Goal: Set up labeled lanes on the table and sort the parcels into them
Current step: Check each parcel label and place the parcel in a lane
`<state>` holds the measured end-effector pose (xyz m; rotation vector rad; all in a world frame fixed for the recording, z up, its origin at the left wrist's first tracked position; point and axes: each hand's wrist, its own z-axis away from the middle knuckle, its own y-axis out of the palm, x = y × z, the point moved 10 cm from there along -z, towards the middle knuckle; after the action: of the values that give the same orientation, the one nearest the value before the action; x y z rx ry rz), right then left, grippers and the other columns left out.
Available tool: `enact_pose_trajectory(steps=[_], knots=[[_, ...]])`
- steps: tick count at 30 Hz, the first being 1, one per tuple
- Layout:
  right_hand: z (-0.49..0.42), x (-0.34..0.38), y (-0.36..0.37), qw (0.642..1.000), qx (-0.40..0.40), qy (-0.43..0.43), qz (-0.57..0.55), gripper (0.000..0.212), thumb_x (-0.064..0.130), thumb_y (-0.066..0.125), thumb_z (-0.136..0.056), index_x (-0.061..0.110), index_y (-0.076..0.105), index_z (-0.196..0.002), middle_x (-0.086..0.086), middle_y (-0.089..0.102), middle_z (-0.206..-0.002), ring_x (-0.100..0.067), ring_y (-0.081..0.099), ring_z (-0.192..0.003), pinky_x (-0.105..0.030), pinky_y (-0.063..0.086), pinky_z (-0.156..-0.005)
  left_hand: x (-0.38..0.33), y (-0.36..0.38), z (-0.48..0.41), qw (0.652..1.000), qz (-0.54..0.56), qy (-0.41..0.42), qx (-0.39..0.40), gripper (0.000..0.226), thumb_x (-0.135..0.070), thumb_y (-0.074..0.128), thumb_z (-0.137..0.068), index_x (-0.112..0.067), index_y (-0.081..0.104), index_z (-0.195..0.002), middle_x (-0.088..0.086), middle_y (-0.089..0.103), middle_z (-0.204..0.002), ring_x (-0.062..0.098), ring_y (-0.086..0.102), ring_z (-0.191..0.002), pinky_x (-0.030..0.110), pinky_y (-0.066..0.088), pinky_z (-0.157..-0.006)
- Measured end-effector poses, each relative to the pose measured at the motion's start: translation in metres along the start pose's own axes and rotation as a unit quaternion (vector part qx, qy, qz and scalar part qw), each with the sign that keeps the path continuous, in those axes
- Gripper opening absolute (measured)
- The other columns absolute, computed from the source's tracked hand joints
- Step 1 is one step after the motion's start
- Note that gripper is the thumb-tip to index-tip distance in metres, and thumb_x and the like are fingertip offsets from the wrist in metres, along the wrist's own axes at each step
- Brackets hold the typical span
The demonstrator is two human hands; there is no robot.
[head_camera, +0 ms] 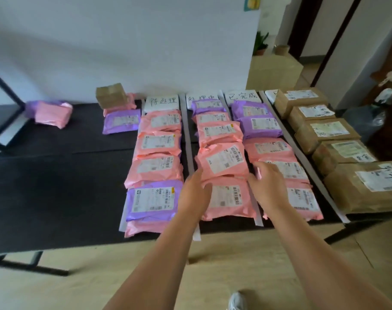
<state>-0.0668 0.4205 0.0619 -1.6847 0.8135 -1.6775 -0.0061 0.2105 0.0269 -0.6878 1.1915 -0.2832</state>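
White strips [188,139] split the black table [56,186] into lanes, each headed by a handwritten paper label [161,101]. Pink and purple mailer bags fill three lanes; brown paper parcels [324,133] fill the rightmost lane. My left hand [196,193] rests on the left edge of the nearest pink parcel [228,198] in the second lane. My right hand [266,186] presses its right edge, fingers spread. Both hands flank this parcel at the table's front; whether they grip it is unclear.
Unsorted parcels lie at the back left: a pink one [51,114], a purple one [121,121] and a small brown box [111,95] on pink bags. A white wall stands behind. Wooden floor and a shoe [237,300] lie below.
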Motion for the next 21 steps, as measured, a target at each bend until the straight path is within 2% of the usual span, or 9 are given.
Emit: enact_pose_trajectory(steps=[2, 4, 6, 9, 12, 16, 18, 19, 21], knots=[[0.014, 0.037, 0.027, 0.999, 0.022, -0.015, -0.022, 0.040, 0.026, 0.064, -0.095, 0.017, 0.058, -0.134, -0.007, 0.057, -0.133, -0.026, 0.056, -0.118, -0.048, 0.048, -0.098, 0.027, -0.043, 0.007, 0.999, 0.019, -0.010, -0.024, 0.049, -0.020, 0.053, -0.098, -0.023, 0.042, -0.146, 0.003, 0.055, -0.142, 0.026, 0.059, -0.116, 0.029, 0.044, -0.086], [0.032, 0.075, 0.059, 0.998, 0.046, -0.021, -0.031, 0.042, 0.023, 0.064, -0.095, 0.016, 0.057, -0.135, -0.009, 0.057, -0.134, -0.028, 0.058, -0.116, -0.049, 0.050, -0.096, 0.062, -0.088, 0.016, 0.998, 0.031, -0.034, -0.042, 0.055, -0.022, 0.055, -0.099, -0.027, 0.037, -0.151, -0.001, 0.048, -0.149, 0.017, 0.057, -0.114, 0.028, 0.043, -0.092], [0.052, 0.114, 0.095, 0.997, 0.066, -0.038, -0.030, 0.037, 0.022, 0.065, -0.094, 0.013, 0.060, -0.130, -0.010, 0.060, -0.131, -0.030, 0.060, -0.112, -0.048, 0.049, -0.095, 0.097, -0.131, 0.025, 0.997, 0.021, -0.044, -0.053, 0.055, -0.025, 0.054, -0.100, -0.029, 0.036, -0.151, -0.005, 0.046, -0.150, 0.010, 0.055, -0.108, 0.024, 0.042, -0.087], [0.083, 0.170, 0.144, 0.993, 0.089, -0.062, -0.047, 0.036, 0.022, 0.067, -0.094, 0.011, 0.063, -0.128, -0.010, 0.060, -0.133, -0.028, 0.060, -0.114, -0.044, 0.047, -0.098, 0.142, -0.190, 0.036, 0.996, 0.009, -0.045, -0.082, 0.049, -0.031, 0.055, -0.098, -0.031, 0.042, -0.145, -0.002, 0.051, -0.145, 0.014, 0.058, -0.113, 0.023, 0.049, -0.082], [0.108, 0.212, 0.181, 0.992, 0.094, -0.068, -0.055, 0.038, 0.018, 0.066, -0.093, 0.012, 0.061, -0.130, -0.009, 0.060, -0.131, -0.027, 0.054, -0.121, -0.034, 0.040, -0.101, 0.188, -0.236, 0.047, 0.992, 0.006, -0.079, -0.095, 0.060, -0.036, 0.057, -0.098, -0.030, 0.032, -0.153, -0.003, 0.041, -0.154, 0.014, 0.054, -0.124, 0.027, 0.045, -0.088], [0.127, 0.259, 0.215, 0.989, 0.114, -0.069, -0.072, 0.037, 0.021, 0.066, -0.094, 0.014, 0.060, -0.130, -0.008, 0.058, -0.129, -0.028, 0.054, -0.119, -0.040, 0.042, -0.101, 0.224, -0.280, 0.046, 0.990, 0.003, -0.094, -0.103, 0.060, -0.035, 0.055, -0.100, -0.031, 0.029, -0.154, -0.004, 0.040, -0.155, -0.004, 0.051, -0.090, 0.018, 0.042, -0.078], [0.126, 0.279, 0.223, 0.988, 0.116, -0.077, -0.070, 0.037, 0.024, 0.066, -0.095, 0.016, 0.060, -0.131, -0.007, 0.058, -0.130, -0.027, 0.055, -0.118, -0.041, 0.043, -0.103, 0.235, -0.297, 0.037, 0.989, 0.008, -0.099, -0.109, 0.060, -0.035, 0.054, -0.100, -0.032, 0.028, -0.154, -0.004, 0.040, -0.155, -0.010, 0.041, -0.069, 0.010, 0.038, -0.065], [0.122, 0.289, 0.226, 0.987, 0.115, -0.083, -0.070, 0.038, 0.025, 0.065, -0.095, 0.017, 0.060, -0.132, -0.007, 0.057, -0.131, -0.026, 0.055, -0.118, -0.040, 0.042, -0.103, 0.238, -0.305, 0.030, 0.989, 0.011, -0.099, -0.113, 0.060, -0.035, 0.054, -0.100, -0.032, 0.028, -0.154, -0.004, 0.040, -0.155, -0.011, 0.039, -0.066, 0.009, 0.035, -0.060], [0.108, 0.310, 0.232, 0.987, 0.113, -0.096, -0.066, 0.039, 0.027, 0.064, -0.096, 0.018, 0.058, -0.134, -0.005, 0.057, -0.134, -0.025, 0.054, -0.122, -0.037, 0.040, -0.104, 0.241, -0.320, 0.014, 0.988, 0.015, -0.101, -0.120, 0.060, -0.035, 0.054, -0.100, -0.031, 0.029, -0.154, -0.004, 0.039, -0.155, -0.011, 0.038, -0.065, 0.013, 0.039, -0.064]])
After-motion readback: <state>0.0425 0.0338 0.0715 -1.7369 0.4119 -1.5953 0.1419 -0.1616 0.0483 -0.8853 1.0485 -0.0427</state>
